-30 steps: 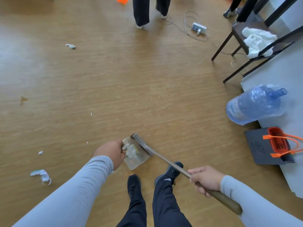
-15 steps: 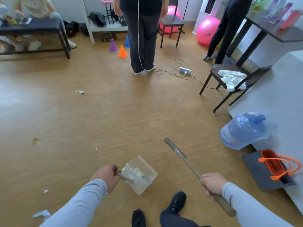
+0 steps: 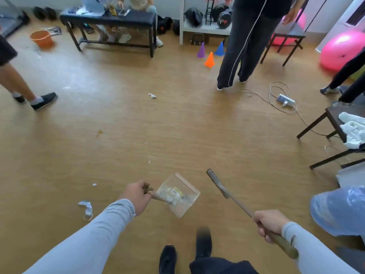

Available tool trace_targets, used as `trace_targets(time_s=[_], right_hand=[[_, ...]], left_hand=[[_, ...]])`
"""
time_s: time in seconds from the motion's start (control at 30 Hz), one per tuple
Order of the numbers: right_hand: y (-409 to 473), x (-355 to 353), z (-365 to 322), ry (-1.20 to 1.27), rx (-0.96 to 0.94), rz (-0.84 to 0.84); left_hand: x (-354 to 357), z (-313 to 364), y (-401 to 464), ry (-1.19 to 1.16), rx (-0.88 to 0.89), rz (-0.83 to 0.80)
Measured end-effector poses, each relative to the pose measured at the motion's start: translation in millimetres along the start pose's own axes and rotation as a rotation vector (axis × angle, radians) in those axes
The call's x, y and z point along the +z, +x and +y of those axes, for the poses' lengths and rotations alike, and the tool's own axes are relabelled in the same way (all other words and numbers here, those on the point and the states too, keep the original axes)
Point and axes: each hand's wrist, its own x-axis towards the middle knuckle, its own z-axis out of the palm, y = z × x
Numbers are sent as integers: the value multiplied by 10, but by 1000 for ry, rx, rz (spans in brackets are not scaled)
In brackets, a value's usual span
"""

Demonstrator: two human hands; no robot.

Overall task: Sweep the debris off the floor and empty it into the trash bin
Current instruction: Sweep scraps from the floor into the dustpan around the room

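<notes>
My left hand [image 3: 136, 196] grips the short handle of a clear plastic dustpan [image 3: 178, 194], held above the floor with white and yellow scraps inside. My right hand [image 3: 269, 224] grips the brown handle of a thin broom [image 3: 218, 183], whose flat head points up and left, apart from the pan. Paper debris lies on the wooden floor: a crumpled piece [image 3: 86, 207] at lower left, a small bit [image 3: 94, 184] above it, and a white scrap [image 3: 152, 95] farther off. An orange bucket [image 3: 41, 38] stands at the far left.
People stand ahead [image 3: 245, 42] and at the left [image 3: 23, 91]. A dark bench [image 3: 110, 18], small cones [image 3: 209, 60], a power strip with cable [image 3: 285, 99], a chair with white cloth [image 3: 351, 129], a pink ball [image 3: 341, 50] and a blue water jug [image 3: 339, 210] surround the floor.
The view has risen and turned left, showing the bench and bucket. Both hands have lifted the dustpan and broom off the floor, and the broom head has swung away from the pan.
</notes>
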Motion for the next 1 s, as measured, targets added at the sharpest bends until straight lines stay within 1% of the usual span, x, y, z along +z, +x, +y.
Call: trace_targets(time_s=[0.1, 0.23, 0.43, 0.57, 0.67, 0.83, 1.0], right_hand=[[-6, -207, -353, -54, -61, -47], [-24, -427, -764, -93, -178, -46], [151, -671, -1424, -95, -290, -18], [338, -768, -2002, -98, -290, -13], [490, -792, -2550, -116, -275, 1], [584, -880, -3464, -164, -247, 27], [616, -1024, -4195, -190, -235, 35]], left_hand=[[-150, 134, 38, -112, -47, 63], [-271, 361, 129, -114, -96, 173], [-428, 647, 369, -156, -170, 243], [-630, 774, 774, -213, -238, 287], [-843, 857, 1232, -288, -275, 309], [-1249, 940, 1983, -340, -311, 283], [-1667, 1097, 2568, -399, -341, 297]])
